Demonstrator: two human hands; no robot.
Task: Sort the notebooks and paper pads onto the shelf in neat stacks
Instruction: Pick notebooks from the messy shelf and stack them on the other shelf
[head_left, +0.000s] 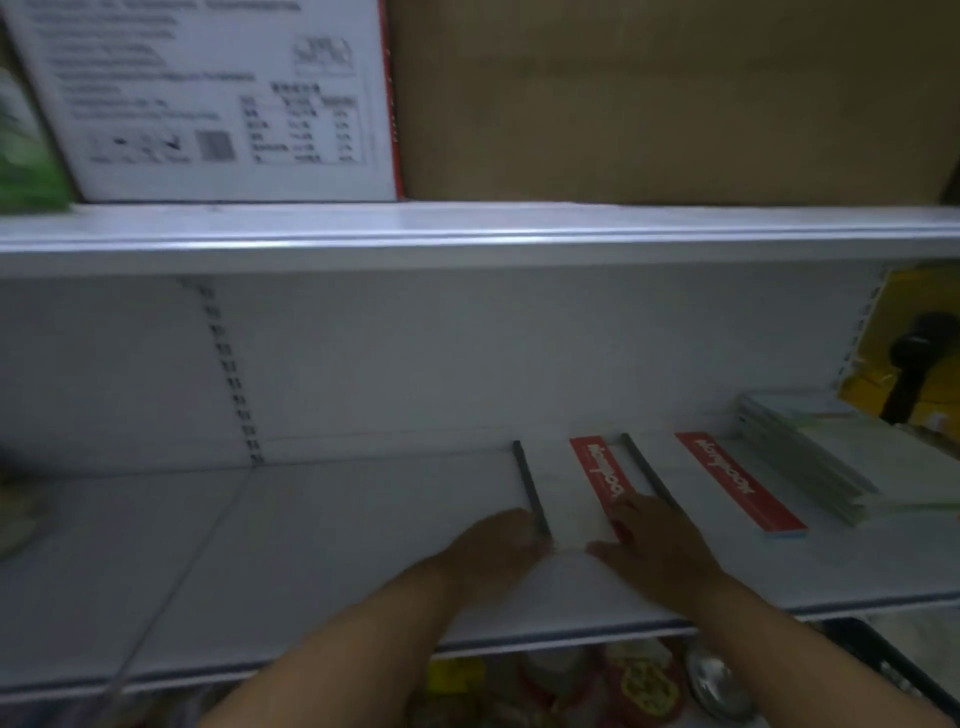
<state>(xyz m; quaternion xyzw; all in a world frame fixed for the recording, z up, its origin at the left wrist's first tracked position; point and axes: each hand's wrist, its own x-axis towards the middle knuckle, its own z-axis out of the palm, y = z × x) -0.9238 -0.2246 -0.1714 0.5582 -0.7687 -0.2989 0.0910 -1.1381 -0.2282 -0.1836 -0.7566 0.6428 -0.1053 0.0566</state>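
A white notebook (563, 493) with a black spine and a red band lies flat on the white shelf (337, 545). My left hand (493, 545) is at its near left corner, against the spine; blur hides how the fingers lie. My right hand (654, 545) rests flat on its near right part, thumb stretched toward the left hand. A second notebook (685, 483) of the same kind lies just to the right. Further right sits a stack of pale paper pads (831, 457).
The upper shelf (467, 234) carries a white printed box (218, 98) and a brown carton (665, 98). A yellow package (914, 343) stands at the far right behind the pads. Colourful goods (644, 691) fill the level below. A slotted upright (228, 374) runs down the back panel.
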